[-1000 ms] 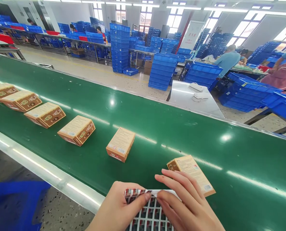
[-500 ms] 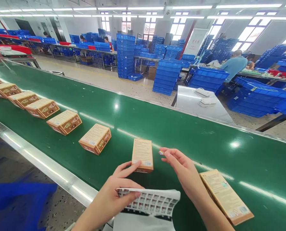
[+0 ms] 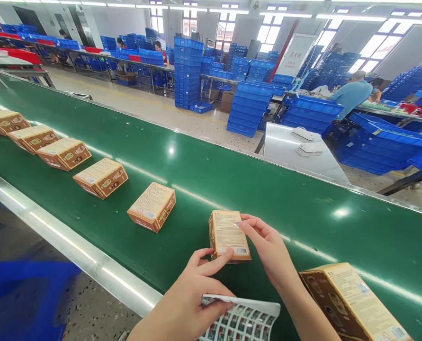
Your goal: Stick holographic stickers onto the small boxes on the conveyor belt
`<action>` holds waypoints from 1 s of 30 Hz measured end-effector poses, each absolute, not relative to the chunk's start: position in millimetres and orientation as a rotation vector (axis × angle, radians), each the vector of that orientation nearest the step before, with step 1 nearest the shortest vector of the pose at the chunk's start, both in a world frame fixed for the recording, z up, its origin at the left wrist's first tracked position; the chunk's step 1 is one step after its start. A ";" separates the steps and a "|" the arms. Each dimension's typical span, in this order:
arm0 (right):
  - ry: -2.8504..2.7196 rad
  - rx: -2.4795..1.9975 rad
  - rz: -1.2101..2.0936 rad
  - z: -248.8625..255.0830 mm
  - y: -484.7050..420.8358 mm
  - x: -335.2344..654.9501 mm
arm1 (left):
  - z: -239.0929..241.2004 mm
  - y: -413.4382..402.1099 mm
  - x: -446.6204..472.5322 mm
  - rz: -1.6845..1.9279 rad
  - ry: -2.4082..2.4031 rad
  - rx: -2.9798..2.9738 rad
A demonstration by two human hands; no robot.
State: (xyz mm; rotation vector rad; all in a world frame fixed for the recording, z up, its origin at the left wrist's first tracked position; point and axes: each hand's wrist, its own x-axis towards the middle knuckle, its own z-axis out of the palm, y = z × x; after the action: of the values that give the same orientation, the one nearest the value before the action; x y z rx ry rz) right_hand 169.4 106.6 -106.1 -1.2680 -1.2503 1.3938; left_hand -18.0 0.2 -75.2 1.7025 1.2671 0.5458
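Observation:
A small brown-and-tan box (image 3: 228, 237) lies on the green conveyor belt, its printed panel facing up. My left hand (image 3: 195, 292) pinches a sheet of small stickers (image 3: 244, 323) between thumb and fingers, while its index fingertip rests on the box's lower edge. At the box's upper right, my right hand (image 3: 267, 242) is closed on a small shiny sticker (image 3: 237, 224), thumb and finger against the panel. Another box (image 3: 356, 300), cut off by the frame's lower right, has a shiny sticker on its top panel.
Several similar boxes (image 3: 152, 206) run in a row to the left along the conveyor belt (image 3: 182, 170). A metal rail (image 3: 72, 241) edges its near side. Beyond the belt stand a metal table (image 3: 285, 147), stacked blue crates (image 3: 249, 106) and people at benches.
The boxes have shifted to the right along the belt. Both hands moved right with the middle box, and my right fingertips have come from beside it onto its top panel with the sticker.

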 end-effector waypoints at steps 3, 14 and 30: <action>-1.285 -1.296 1.339 -108.2 103.6 174.9 | -74.9 0.9 -10.2 0.526 1.255 1.695; -1.389 -1.473 0.958 -108.4 96.4 188.6 | -83.5 2.6 8.4 0.517 1.177 1.772; -2.332 -0.763 0.180 -59.8 36.5 209.7 | -62.9 -17.7 -16.0 0.651 1.278 1.457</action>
State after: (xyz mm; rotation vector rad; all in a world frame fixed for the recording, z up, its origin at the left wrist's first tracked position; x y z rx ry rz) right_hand 209.7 36.5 -59.8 -0.7634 -2.3321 0.1798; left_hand -16.0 -17.7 -62.9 1.4570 1.2783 0.6514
